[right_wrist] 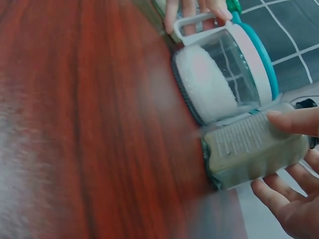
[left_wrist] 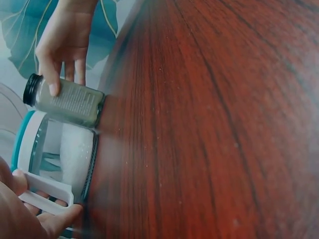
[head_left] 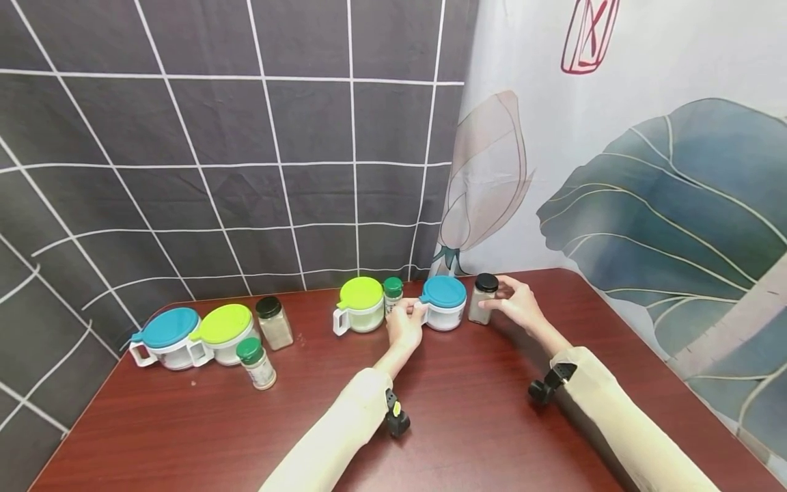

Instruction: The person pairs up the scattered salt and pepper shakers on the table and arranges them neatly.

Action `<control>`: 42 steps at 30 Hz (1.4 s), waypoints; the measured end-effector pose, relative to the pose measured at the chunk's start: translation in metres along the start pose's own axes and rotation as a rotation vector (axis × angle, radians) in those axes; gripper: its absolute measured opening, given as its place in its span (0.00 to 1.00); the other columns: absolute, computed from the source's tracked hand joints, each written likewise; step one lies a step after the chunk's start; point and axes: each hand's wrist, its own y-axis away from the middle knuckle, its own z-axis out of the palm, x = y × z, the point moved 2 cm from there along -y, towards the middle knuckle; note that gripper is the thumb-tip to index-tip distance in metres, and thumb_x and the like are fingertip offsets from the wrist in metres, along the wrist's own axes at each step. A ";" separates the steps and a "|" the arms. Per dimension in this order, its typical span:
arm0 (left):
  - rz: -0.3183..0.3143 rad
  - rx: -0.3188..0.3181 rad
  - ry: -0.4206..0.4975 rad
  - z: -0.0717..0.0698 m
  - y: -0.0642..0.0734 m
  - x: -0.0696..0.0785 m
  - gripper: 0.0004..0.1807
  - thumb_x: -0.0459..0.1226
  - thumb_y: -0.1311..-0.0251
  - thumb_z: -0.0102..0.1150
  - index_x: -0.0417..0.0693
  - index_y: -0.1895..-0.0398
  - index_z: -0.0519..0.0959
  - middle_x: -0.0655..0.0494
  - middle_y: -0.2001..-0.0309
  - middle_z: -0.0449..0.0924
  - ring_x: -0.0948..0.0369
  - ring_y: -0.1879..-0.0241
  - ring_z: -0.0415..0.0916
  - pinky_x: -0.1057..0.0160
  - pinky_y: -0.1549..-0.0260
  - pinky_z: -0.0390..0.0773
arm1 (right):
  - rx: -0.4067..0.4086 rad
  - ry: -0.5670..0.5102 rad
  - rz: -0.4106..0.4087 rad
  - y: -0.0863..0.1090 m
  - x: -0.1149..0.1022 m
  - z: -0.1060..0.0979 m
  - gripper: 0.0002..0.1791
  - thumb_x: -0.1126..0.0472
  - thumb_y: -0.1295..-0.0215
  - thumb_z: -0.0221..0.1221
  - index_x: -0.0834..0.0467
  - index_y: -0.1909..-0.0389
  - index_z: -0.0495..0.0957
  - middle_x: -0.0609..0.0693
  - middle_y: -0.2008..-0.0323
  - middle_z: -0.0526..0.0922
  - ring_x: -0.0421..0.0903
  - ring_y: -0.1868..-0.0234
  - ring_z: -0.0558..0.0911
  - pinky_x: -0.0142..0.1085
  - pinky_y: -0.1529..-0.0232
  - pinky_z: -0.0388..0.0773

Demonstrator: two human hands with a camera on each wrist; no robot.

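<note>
My left hand [head_left: 406, 329] grips the white handle [left_wrist: 47, 191] of a clear seasoning jar [head_left: 444, 316] with a blue lid, partly filled with white grains. Fingers pass behind that handle in the left wrist view. With thumb and fingertips on opposite sides, my right hand [head_left: 522, 309] holds a square glass spice bottle [right_wrist: 251, 144] with a black cap. The bottle stands upright close against the jar's right side. Left of my left hand are a small green-capped shaker [head_left: 393, 290], partly hidden by the hand, and a lime-lidded seasoning jar [head_left: 363, 306].
Further left on the reddish-brown table [head_left: 258, 437] stand a blue-lidded jar [head_left: 169, 335], a lime-lidded jar [head_left: 224, 333], a black-capped bottle [head_left: 276, 326] and a green-capped shaker [head_left: 258, 369]. A grey tiled-pattern curtain [head_left: 221, 123] hangs along the back edge.
</note>
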 end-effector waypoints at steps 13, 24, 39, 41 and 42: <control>0.018 -0.031 0.019 0.006 -0.002 0.002 0.09 0.36 0.43 0.63 0.39 0.62 0.84 0.44 0.67 0.86 0.48 0.58 0.80 0.53 0.49 0.67 | -0.203 -0.063 0.005 -0.011 0.001 -0.008 0.35 0.64 0.44 0.66 0.69 0.36 0.65 0.70 0.41 0.74 0.66 0.40 0.74 0.57 0.39 0.70; 0.027 -0.035 0.020 0.010 -0.002 0.005 0.08 0.34 0.43 0.62 0.40 0.62 0.84 0.45 0.67 0.86 0.50 0.61 0.81 0.58 0.59 0.76 | -0.243 -0.048 -0.011 -0.014 0.007 -0.011 0.37 0.63 0.43 0.66 0.68 0.34 0.63 0.70 0.40 0.72 0.66 0.39 0.73 0.58 0.38 0.69; 0.006 -0.042 0.008 0.014 -0.002 0.006 0.08 0.35 0.42 0.62 0.42 0.61 0.84 0.46 0.66 0.86 0.51 0.61 0.80 0.57 0.60 0.77 | -0.289 -0.043 -0.059 -0.016 0.012 -0.013 0.37 0.64 0.42 0.65 0.67 0.32 0.61 0.70 0.39 0.71 0.68 0.38 0.71 0.60 0.39 0.68; 0.010 -0.049 0.015 0.014 -0.002 0.005 0.08 0.34 0.42 0.62 0.41 0.61 0.84 0.46 0.67 0.86 0.51 0.62 0.81 0.59 0.60 0.77 | -0.289 -0.045 -0.063 -0.017 0.013 -0.013 0.37 0.65 0.42 0.65 0.67 0.32 0.61 0.70 0.39 0.71 0.68 0.38 0.71 0.60 0.38 0.68; 0.009 -0.055 0.023 0.014 -0.003 0.005 0.08 0.34 0.42 0.62 0.41 0.61 0.84 0.46 0.66 0.86 0.52 0.62 0.81 0.59 0.60 0.78 | -0.292 -0.044 -0.067 -0.017 0.013 -0.014 0.37 0.65 0.41 0.65 0.67 0.32 0.61 0.70 0.39 0.71 0.68 0.38 0.71 0.60 0.38 0.68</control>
